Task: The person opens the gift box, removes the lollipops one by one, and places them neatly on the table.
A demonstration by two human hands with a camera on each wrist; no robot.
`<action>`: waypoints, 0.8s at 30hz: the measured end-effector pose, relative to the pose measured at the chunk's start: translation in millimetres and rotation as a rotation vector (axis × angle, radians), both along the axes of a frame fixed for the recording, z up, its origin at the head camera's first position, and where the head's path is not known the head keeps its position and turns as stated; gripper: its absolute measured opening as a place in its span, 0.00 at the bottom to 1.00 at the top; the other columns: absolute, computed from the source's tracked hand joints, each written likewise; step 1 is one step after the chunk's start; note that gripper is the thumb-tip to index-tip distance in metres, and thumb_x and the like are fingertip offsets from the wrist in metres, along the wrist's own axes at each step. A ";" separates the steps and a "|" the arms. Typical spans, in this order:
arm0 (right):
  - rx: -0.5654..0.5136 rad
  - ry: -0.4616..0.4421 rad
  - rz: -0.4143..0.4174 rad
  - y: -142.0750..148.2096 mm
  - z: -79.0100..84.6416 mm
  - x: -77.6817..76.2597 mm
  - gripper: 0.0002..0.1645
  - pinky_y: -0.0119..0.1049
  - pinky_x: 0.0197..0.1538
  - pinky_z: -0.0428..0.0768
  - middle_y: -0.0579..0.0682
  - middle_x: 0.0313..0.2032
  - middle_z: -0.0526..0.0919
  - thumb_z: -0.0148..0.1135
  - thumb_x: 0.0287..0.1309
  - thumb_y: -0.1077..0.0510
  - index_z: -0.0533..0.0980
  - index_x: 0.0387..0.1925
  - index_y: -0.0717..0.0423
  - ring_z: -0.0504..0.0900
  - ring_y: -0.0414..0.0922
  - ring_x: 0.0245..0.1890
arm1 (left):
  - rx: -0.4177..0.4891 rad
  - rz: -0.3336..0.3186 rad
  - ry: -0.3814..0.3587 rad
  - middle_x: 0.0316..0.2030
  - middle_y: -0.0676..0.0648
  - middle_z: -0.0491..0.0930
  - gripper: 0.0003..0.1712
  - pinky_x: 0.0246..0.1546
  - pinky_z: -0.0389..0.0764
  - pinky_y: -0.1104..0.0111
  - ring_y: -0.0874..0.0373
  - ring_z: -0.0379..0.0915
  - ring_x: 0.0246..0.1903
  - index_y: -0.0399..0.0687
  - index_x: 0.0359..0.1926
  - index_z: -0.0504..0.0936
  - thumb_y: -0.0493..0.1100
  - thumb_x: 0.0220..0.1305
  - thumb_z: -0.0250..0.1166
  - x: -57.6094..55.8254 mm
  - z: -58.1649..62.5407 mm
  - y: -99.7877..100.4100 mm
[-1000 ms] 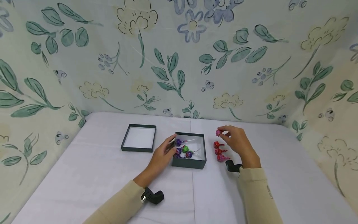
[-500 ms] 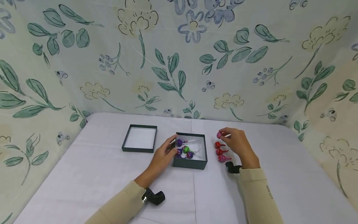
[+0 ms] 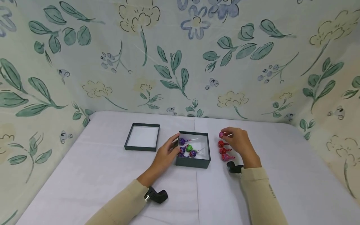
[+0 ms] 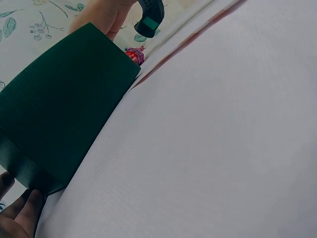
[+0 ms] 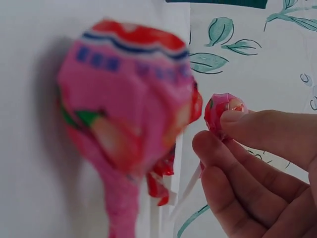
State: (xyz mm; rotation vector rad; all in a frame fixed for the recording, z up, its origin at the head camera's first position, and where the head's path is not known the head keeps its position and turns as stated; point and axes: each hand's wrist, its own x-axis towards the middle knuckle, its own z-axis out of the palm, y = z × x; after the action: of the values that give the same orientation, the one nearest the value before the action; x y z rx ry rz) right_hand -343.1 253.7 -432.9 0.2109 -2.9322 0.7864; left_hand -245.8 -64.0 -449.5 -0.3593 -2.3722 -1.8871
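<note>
**Pink lollipop point(image 3: 221, 135) pinched in right hand point(image 3: 239, 141), dark green box point(image 3: 193, 162) touched by left hand point(image 3: 165, 155)**

The held lollipop was wrapped in glossy pink, its round head marked with patches of red and green. The head was gripped between the thumb and fingers of the right hand, and a white stick was seen below the fingers in the right wrist view. The box was dark green outside and pale inside, and was left uncovered; several purple lollipops point(image 3: 182, 141) and one green lollipop point(image 3: 189, 148) were contained in it.

The pink lollipop was held to the right of the box, at the far end of a row made up of two red lollipops point(image 3: 224, 150) and a second pink lollipop point(image 3: 226, 157). Whether the table was touched by it could not be told. The left hand was rested against the box's left wall, with thumb and fingers spread apart. Farther left, a shallow tray point(image 3: 140, 148) with a dark rim was laid on the white cloth point(image 3: 112, 187).

Blue lettering point(image 5: 99, 60) was printed on the second pink wrapper but was too blurred to be read. Small marks on the right sleeve point(image 3: 260, 193) could not be made out.
</note>
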 end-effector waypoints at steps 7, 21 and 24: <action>-0.081 -0.097 -0.034 -25.0 40.7 30.1 0.19 0.38 0.33 0.85 0.58 0.46 0.82 0.62 0.62 0.59 0.77 0.55 0.55 0.83 0.53 0.41 | 0.000 0.000 0.017 0.68 0.53 0.64 0.30 0.61 0.71 0.64 0.54 0.66 0.64 0.66 0.69 0.65 0.41 0.70 0.55 -0.1 1.4 -0.1; -0.026 -0.141 -0.030 -23.8 40.9 31.3 0.21 0.43 0.40 0.84 0.60 0.48 0.81 0.60 0.64 0.59 0.76 0.57 0.57 0.80 0.54 0.44 | 0.012 -0.008 0.002 0.68 0.59 0.62 0.30 0.61 0.71 0.64 0.55 0.65 0.64 0.69 0.69 0.65 0.40 0.70 0.55 -0.4 -0.8 0.5; -0.021 -0.144 -0.030 -24.8 40.1 31.2 0.21 0.42 0.40 0.84 0.59 0.48 0.81 0.61 0.64 0.58 0.76 0.57 0.56 0.80 0.54 0.44 | 0.010 -0.003 0.000 0.68 0.58 0.62 0.30 0.61 0.71 0.64 0.54 0.65 0.64 0.69 0.69 0.65 0.40 0.70 0.55 -0.2 -1.2 0.1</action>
State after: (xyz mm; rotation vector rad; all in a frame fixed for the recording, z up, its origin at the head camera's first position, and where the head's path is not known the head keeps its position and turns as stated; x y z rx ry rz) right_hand -312.0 228.9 -392.8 0.1131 -3.0511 0.8616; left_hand -246.0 -63.9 -450.8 -0.3628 -2.3630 -1.8995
